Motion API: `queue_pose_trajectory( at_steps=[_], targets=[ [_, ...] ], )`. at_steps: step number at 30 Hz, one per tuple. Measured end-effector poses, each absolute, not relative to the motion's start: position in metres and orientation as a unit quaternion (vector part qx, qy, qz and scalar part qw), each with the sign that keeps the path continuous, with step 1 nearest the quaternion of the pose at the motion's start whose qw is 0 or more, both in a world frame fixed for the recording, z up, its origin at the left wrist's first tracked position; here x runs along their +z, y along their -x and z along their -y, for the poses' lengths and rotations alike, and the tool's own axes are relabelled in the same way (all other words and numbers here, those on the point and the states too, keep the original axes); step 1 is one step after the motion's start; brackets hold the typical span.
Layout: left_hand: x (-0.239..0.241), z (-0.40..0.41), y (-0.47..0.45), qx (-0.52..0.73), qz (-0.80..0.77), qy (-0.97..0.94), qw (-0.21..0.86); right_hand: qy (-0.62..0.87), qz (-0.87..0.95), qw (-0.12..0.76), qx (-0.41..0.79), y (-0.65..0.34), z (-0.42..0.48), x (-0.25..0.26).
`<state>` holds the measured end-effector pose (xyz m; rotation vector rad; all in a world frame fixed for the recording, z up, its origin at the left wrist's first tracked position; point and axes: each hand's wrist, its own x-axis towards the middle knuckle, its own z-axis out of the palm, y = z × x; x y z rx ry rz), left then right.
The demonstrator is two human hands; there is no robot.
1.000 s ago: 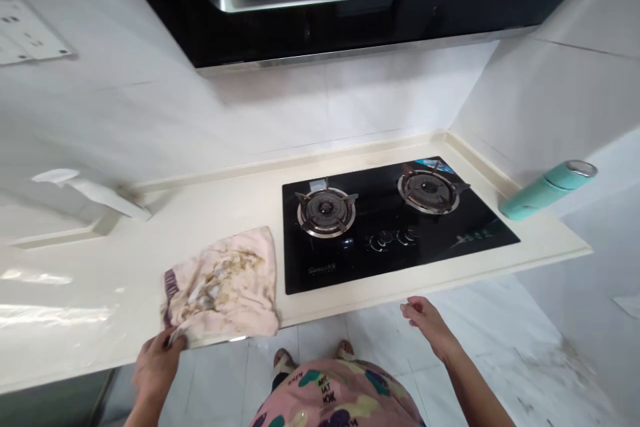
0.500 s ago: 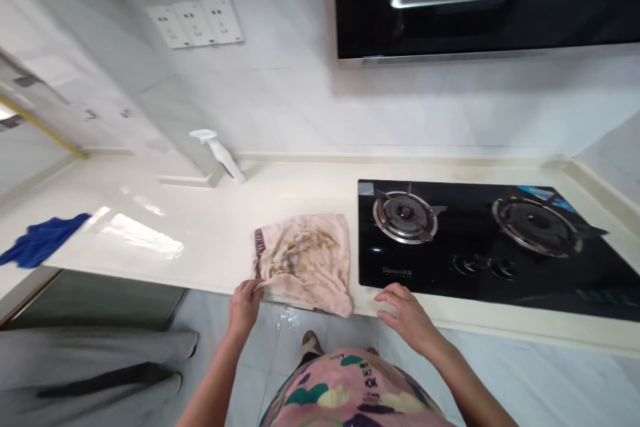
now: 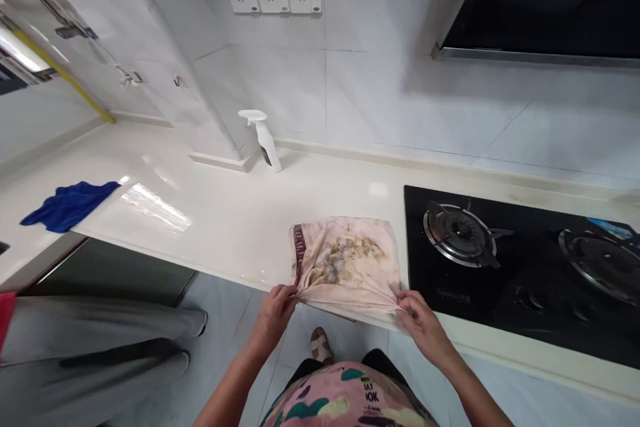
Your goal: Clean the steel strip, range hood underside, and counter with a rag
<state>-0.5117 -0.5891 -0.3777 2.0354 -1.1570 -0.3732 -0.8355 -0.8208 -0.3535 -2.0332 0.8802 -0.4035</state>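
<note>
A pink towel (image 3: pixel 360 247) with brown and grey stains lies on the cream countertop (image 3: pixel 235 227), its near edge at the counter's front. My left hand (image 3: pixel 277 309) pinches the towel's near left corner, just below a dark maroon woven band. At the near right corner, my right hand (image 3: pixel 419 320) is closed on the cloth too. Between the two hands the near edge is drawn into a straight, gathered fold. The fingertips of both hands are partly hidden by the fabric.
A black gas stove (image 3: pixel 450 300) with two burners sits to the right of the towel. A white spray bottle (image 3: pixel 267 143) stands by the wall. At the left lies a blue cloth (image 3: pixel 73 205). Another person's grey trousers (image 3: pixel 100 327) show at lower left.
My right hand, apart from the towel before, has moved onto its near right corner and closed on it. My left hand keeps its corner. The view has shifted leftward.
</note>
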Motion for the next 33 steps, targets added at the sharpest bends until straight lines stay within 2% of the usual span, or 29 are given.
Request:
queue_pose_trajectory(
  at_steps=[2,5,9,16,21,26,30,33],
  targets=[
    [-0.373,0.585,0.513,-0.145,0.487,-0.773,0.379,0.754,-0.399,0.485,-0.192,0.832,0.82,-0.342],
    [-0.369,0.582,0.515,-0.13,0.566,-0.744,0.331,0.708,-0.44,0.517,-0.193,0.83,0.815,-0.332],
    [-0.37,0.58,0.519,-0.138,0.624,-0.73,0.242,0.719,-0.476,0.495,-0.106,0.836,0.809,-0.339],
    [-0.355,0.604,0.5,-0.139,0.617,-0.726,0.272,0.756,-0.458,0.462,-0.074,0.821,0.841,-0.328],
    [-0.329,0.668,0.451,-0.09,0.533,-0.806,0.243,0.775,-0.448,0.424,-0.136,0.768,0.906,-0.31],
    [-0.33,0.712,0.431,-0.004,0.432,-0.87,0.237,0.803,-0.429,0.358,-0.206,0.734,0.944,-0.321],
    [-0.343,0.708,0.453,0.006,0.414,-0.874,0.253,0.854,-0.385,0.293,-0.192,0.731,0.944,-0.335],
    [-0.346,0.704,0.466,-0.036,0.422,-0.872,0.247,0.9,-0.365,0.207,-0.122,0.726,0.946,-0.341]
  ],
)
